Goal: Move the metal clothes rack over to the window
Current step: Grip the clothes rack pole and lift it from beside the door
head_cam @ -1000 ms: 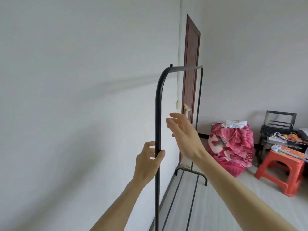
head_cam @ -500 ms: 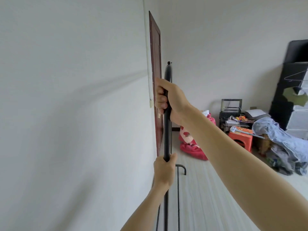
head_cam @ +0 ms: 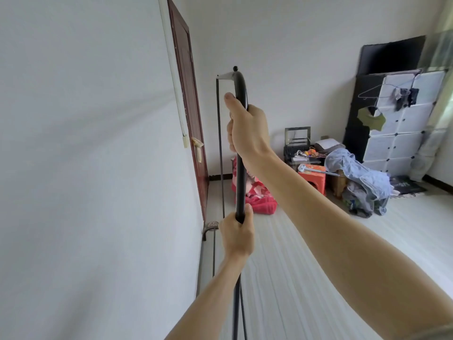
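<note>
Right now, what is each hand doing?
Left hand: closed around the clothes rack upright, low down.
Right hand: closed around the same upright, near its top bend.

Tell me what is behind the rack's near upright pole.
Behind the near upright pole, gripped by the right hand and left hand, lies a red floral bundle on the floor. Its middle is covered by pole and forearm.

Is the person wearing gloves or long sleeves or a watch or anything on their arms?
No gloves, and no watch, ring or bracelet shows. Both hands, the left hand and the right hand, are bare, and so are the forearms. Only a sliver of greyish sleeve peeks in at the bottom right corner, high up the right arm.
</note>
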Demonstrator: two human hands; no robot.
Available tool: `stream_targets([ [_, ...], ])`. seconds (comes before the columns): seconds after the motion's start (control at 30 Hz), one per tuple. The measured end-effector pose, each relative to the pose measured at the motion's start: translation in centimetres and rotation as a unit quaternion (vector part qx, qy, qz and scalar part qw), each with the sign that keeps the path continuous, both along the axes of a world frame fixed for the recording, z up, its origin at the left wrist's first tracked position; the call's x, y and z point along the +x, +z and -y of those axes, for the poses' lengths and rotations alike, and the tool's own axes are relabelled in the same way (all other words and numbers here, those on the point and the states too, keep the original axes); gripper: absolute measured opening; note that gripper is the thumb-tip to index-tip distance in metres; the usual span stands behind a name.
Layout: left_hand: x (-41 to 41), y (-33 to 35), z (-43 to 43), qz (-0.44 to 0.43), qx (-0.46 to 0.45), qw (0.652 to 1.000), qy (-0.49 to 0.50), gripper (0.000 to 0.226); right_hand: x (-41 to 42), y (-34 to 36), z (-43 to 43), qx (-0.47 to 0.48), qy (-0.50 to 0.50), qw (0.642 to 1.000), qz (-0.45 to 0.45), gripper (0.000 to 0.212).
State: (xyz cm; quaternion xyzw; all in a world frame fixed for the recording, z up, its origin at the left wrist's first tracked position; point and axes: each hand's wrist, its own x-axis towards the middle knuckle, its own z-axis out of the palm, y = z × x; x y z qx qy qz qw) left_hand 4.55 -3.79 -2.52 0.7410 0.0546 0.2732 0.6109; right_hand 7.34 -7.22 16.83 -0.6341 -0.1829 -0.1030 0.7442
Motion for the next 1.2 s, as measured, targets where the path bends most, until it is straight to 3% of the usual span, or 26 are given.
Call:
stream_targets([
  [0.27,0.3,0.3,5.3,0.036,0.017,0.995,-0.086,0.057,-0.7,0.9,6.5,0.03,-0.081,0.996,-0.001,0.045],
  [0.93,1.5,-0.3,10.0,0.088,0.025,0.988,-0.123,0.06,-2.0,1.4,10.6,-0.024,-0.194,0.981,0.005,0.038],
  [1.2,2.0,-1.3,13.2,0.067,0.001,0.985,-0.16,0.05,-2.1,0.8,12.7,-0.048,-0.247,0.968,0.013,0.04],
])
